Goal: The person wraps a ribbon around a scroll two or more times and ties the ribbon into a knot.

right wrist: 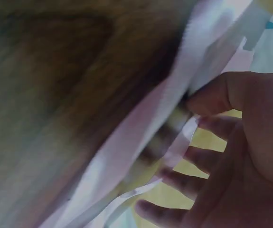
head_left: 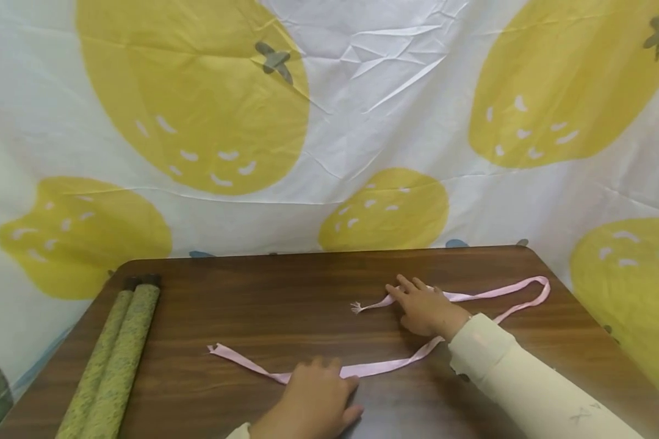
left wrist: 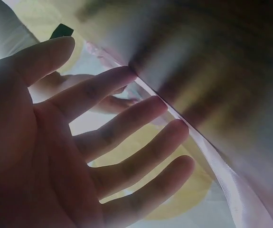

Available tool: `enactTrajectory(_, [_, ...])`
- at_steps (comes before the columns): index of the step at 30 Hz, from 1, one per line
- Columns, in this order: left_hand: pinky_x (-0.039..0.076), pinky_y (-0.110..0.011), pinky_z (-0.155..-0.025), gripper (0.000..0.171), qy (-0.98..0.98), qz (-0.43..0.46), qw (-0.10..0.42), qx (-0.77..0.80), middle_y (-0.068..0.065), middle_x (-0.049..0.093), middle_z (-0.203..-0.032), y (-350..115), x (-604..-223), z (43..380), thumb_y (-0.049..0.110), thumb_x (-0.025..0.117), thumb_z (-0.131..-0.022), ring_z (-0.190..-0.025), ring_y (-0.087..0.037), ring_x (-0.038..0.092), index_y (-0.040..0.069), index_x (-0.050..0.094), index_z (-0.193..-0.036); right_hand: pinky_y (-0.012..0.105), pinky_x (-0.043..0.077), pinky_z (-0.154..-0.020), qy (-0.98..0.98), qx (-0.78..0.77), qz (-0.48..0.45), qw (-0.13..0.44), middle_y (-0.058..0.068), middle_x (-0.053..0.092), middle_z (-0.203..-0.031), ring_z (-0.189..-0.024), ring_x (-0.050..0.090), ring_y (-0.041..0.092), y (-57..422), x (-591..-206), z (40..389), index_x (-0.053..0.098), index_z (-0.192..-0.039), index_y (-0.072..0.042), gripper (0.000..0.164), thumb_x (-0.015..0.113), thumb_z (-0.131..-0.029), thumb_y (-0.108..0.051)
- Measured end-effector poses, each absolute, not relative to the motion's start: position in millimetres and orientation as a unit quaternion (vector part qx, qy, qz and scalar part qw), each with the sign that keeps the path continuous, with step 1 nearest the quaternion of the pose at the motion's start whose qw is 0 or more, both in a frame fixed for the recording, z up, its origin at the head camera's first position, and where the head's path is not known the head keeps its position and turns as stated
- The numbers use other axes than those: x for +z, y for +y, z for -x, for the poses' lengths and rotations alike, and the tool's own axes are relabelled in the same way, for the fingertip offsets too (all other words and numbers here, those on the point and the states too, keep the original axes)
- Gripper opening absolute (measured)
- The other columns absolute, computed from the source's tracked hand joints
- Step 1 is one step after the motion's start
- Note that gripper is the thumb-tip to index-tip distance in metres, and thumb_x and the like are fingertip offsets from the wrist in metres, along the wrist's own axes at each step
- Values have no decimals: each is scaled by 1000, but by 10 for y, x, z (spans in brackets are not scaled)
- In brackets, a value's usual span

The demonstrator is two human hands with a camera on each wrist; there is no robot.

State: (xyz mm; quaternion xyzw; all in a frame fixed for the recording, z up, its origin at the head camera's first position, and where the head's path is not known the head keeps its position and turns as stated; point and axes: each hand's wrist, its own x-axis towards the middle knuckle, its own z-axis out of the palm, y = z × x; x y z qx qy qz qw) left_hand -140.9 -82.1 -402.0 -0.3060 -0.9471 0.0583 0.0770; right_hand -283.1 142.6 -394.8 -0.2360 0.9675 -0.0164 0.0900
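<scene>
A long pink ribbon [head_left: 376, 367] lies on the brown table in a loop that bends at the far right. One frayed end points left near the table's middle; the other, forked end lies nearer the front left. My left hand [head_left: 312, 399] is over the near strand, palm down. In the left wrist view its fingers [left wrist: 127, 126] are spread and nearly straight, tips at the ribbon's edge. Over the far strand, my right hand [head_left: 429, 310] has its fingers spread. The right wrist view shows those fingertips at the far strand and the thumb [right wrist: 214, 97] beside the near strand.
Two rolls [head_left: 118, 360] in yellow-green patterned covering, with dark ends, lie side by side along the table's left edge. Behind the wood-grain table [head_left: 241, 305] hangs a white cloth [head_left: 357, 128] printed with yellow lemons, which also runs down both sides.
</scene>
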Motion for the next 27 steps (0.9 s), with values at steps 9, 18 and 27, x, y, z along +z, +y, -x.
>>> enactTrajectory(9, [51, -40, -55, 39, -950, 298, 62, 65, -4, 65, -92, -801, -4025, 1408, 59, 57, -81, -79, -25, 58, 31, 69, -104, 61, 28, -104, 967, -21, 227, 118, 27, 20, -151, -130, 20, 50, 1689, -4004, 2841, 25, -148, -7, 72, 43, -80, 6])
enactTrajectory(18, [51, -42, -57, 40, -951, 299, 53, 57, -4, 66, -94, -798, -3997, 1402, 59, 57, -81, -80, -26, 59, 29, 69, -104, 65, 27, -102, 974, -30, 193, 118, 37, 22, -145, -124, 21, 58, 2141, -4032, 2876, 27, -145, 2, 74, 52, -76, 6])
enactTrajectory(27, [51, -41, -57, 38, -951, 297, 63, 53, -4, 66, -93, -828, -4001, 1393, 57, 57, -82, -82, -25, 59, 31, 70, -107, 71, 24, -98, 981, -70, 129, 126, 43, 19, -142, -120, 17, 64, 2743, -4059, 2872, 25, -143, 8, 72, 45, -74, 7])
